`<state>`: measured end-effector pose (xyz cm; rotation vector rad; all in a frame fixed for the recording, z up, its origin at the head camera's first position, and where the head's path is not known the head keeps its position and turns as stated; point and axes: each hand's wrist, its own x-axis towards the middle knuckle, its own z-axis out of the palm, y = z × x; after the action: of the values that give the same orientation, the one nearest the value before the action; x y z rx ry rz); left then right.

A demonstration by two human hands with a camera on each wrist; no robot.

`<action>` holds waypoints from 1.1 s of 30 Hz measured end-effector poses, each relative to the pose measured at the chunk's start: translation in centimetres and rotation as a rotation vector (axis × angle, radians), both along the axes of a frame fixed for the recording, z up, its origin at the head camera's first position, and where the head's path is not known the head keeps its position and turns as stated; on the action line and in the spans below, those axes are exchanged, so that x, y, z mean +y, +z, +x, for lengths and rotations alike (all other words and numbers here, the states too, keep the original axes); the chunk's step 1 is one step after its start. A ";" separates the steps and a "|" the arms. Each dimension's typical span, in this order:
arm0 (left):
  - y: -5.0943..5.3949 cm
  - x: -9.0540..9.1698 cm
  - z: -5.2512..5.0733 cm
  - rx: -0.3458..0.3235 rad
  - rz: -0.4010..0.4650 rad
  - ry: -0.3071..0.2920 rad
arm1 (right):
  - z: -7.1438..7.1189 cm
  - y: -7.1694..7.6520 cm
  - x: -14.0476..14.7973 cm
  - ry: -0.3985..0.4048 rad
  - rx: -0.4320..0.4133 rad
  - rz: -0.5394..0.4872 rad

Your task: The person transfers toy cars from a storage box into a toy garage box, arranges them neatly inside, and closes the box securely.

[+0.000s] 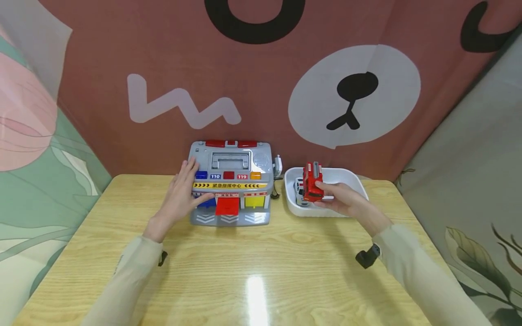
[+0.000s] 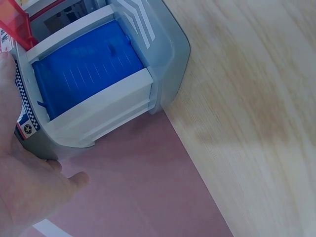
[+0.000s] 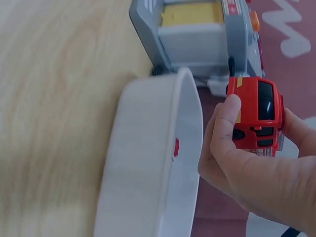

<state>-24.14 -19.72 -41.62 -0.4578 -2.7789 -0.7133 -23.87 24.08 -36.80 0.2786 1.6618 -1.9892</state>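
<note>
My right hand [image 1: 342,199] grips a red toy fire truck [image 1: 313,182] above the left part of a white tray [image 1: 359,179]; the right wrist view shows the truck [image 3: 256,111] held between thumb and fingers. A white toy car [image 1: 299,192] lies in the tray under it. My left hand [image 1: 179,192] rests with extended fingers on the left side of a grey toy emergency station [image 1: 261,156], the thumb reaching across its front. The station's red door [image 1: 227,206] is swung outward. Its blue door [image 2: 89,69] and yellow door [image 1: 254,201] are down.
The station and tray stand side by side at the back of a wooden table [image 1: 220,271], close to a printed brown cloth [image 1: 261,90]. A white handset-like piece [image 1: 278,165] sits on the station's right side, with a dark coiled cord [image 1: 275,194] below it.
</note>
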 end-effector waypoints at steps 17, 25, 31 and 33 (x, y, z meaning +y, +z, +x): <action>0.0 0.3 0.1 0.008 0.003 0.000 | 5.1 -2.1 -3.6 0.150 0.085 -0.043; 0.1 0.2 0.1 0.005 -0.002 -0.005 | 5.9 -3.4 -4.9 0.176 0.055 -0.001; 0.1 0.1 0.1 0.002 0.005 0.005 | 6.4 -4.8 -6.9 0.223 0.038 0.036; 0.1 0.1 0.1 0.001 0.007 0.007 | 6.7 -5.5 -7.8 0.221 0.009 0.026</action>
<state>-24.07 -19.60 -41.51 -0.4471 -2.7747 -0.7206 -17.14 16.33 -42.26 0.0906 1.6477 -1.8089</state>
